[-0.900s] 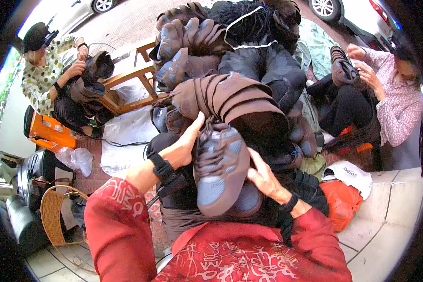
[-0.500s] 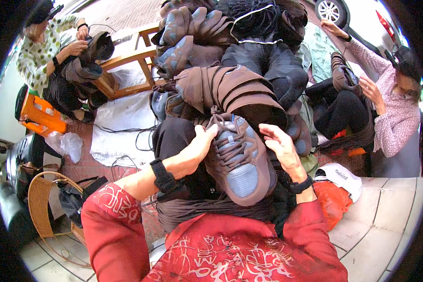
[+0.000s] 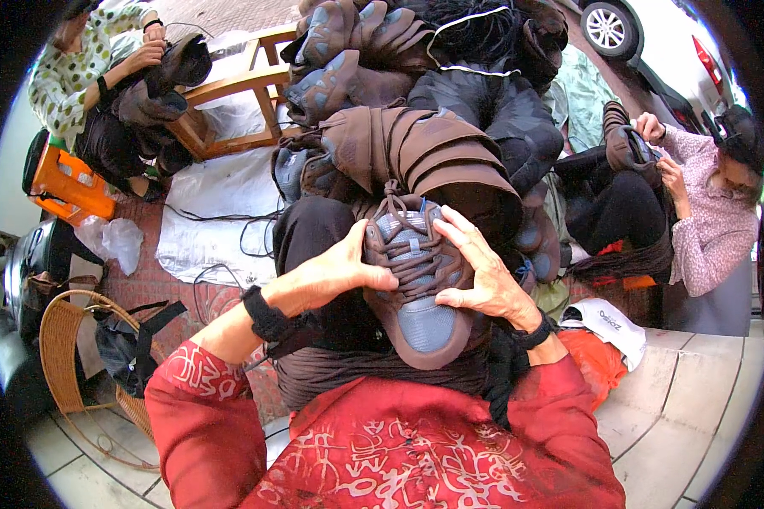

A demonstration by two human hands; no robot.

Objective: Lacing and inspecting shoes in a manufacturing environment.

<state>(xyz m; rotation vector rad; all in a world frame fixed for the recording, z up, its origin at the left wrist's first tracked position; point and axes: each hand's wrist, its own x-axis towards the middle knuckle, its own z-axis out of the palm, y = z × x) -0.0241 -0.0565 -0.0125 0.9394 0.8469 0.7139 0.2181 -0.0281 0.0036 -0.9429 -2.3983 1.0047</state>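
Observation:
A brown and blue-grey laced shoe upper (image 3: pixel 433 327) rests on my lap, its toe toward me and its dark laces crossed over the tongue. My left hand (image 3: pixel 339 270) grips its left side, the thumb on the lacing edge. From the other side my right hand (image 3: pixel 488 280) clasps it, thumb near the lower laces and fingers along the upper edge. Just beyond lies a row of nested brown uppers (image 3: pixel 433 157). A thick bundle of dark laces (image 3: pixel 373 377) stretches across my lap below the toe.
More uppers (image 3: pixel 331 85) are heaped behind, beside a wooden frame (image 3: pixel 229 93). At the left are an orange stool (image 3: pixel 72 191) and a wicker chair (image 3: pixel 64 356). Two co-workers handle uppers, one in a dotted shirt (image 3: pixel 76 76), one in a pink top (image 3: pixel 709 195). A red bag (image 3: pixel 590 356) lies right.
My right hand has closed in onto the upper's right side. My left hand has slid from the top lace end to the left side. The upper now sits straighter.

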